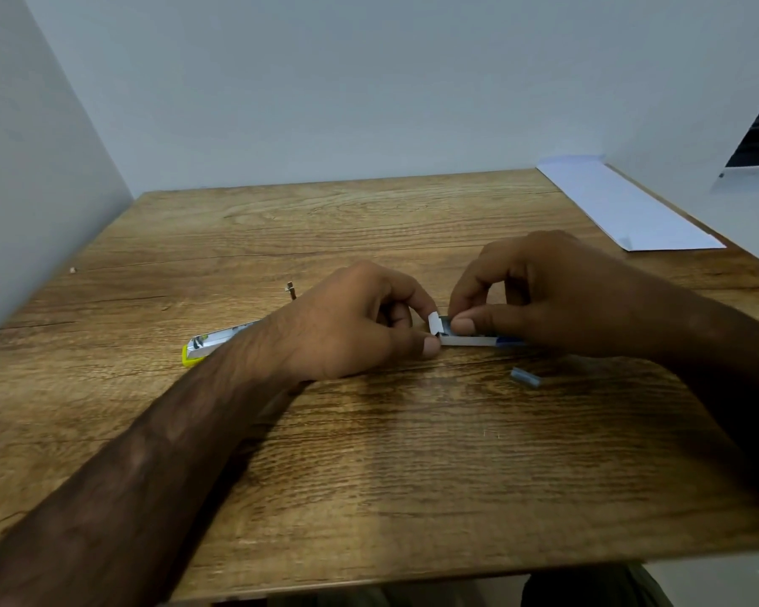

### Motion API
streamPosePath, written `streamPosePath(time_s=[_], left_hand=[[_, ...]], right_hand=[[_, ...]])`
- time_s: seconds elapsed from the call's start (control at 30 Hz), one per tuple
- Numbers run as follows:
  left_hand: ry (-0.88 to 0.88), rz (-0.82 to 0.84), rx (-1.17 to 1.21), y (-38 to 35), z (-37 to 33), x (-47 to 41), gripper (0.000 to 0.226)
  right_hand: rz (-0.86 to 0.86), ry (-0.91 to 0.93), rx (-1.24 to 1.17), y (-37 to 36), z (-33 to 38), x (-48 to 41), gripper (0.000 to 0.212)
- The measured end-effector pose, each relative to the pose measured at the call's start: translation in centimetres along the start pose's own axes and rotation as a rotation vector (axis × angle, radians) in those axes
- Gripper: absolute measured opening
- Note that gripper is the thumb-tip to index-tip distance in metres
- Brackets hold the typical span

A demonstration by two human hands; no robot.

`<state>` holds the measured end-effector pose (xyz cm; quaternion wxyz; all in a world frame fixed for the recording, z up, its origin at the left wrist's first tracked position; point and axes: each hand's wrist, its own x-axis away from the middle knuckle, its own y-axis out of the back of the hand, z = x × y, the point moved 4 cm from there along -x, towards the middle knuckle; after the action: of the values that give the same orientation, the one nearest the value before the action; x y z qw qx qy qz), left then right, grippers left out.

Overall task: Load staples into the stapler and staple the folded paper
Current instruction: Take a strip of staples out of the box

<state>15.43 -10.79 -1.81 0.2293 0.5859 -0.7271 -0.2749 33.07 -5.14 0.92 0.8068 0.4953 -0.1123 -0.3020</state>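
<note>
A small white and blue staple box (pixel 469 340) lies on the wooden table (pixel 369 453) between my hands. My left hand (pixel 351 326) pinches its open white end flap. My right hand (pixel 540 295) rests over the box, thumb and forefinger at the open end on what looks like a staple strip. A yellow stapler (pixel 207 347), opened with its metal channel showing, lies to the left, partly hidden behind my left wrist. A short strip of grey staples (pixel 526 377) lies loose in front of my right hand. The folded white paper (pixel 623 208) lies at the far right.
White walls close in the table at the back and on both sides. A small metal piece (pixel 290 290) stands on the table behind my left hand. A tiny white scrap (pixel 73 269) lies near the left wall. The table's front edge is near my body.
</note>
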Motion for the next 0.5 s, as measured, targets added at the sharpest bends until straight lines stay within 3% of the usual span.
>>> streamPosePath(time_s=[0.5], left_hand=[[0.006, 0.005, 0.010, 0.00, 0.23, -0.07, 0.020]], right_hand=[[-0.004, -0.015, -0.033, -0.31, -0.33, -0.25, 0.018]])
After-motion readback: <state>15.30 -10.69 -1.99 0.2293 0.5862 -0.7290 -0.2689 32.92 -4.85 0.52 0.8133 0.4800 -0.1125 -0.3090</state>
